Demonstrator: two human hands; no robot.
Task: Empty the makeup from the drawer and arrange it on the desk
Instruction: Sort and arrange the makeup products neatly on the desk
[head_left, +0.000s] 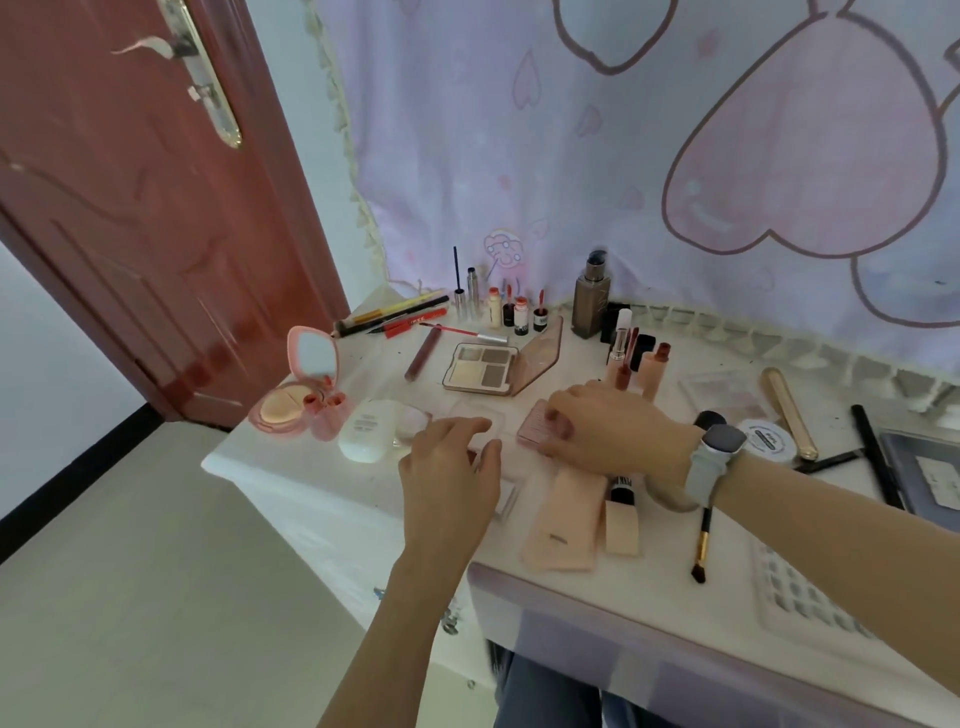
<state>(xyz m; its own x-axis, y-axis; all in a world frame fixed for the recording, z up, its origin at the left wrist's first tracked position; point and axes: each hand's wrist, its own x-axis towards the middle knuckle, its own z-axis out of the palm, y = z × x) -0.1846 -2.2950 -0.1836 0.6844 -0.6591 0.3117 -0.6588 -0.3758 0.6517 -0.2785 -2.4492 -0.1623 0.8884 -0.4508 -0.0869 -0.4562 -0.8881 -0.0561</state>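
At the centre of the frame, the right hand (608, 431) holds a small pink compact (535, 428) in curled fingers, low on the white worktop (291, 467). Just left, the left hand (449, 478) rests relaxed fingers on a pale clear case (506, 496). An open eyeshadow palette (480, 368) lies just above them.

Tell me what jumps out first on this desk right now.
Both hands meet mid-desk: the right hand, smartwatch on its wrist, grips a small pink compact, and the left hand rests on a pale flat case. Behind them lies an open eyeshadow palette; at the left edge, an open pink cushion compact.
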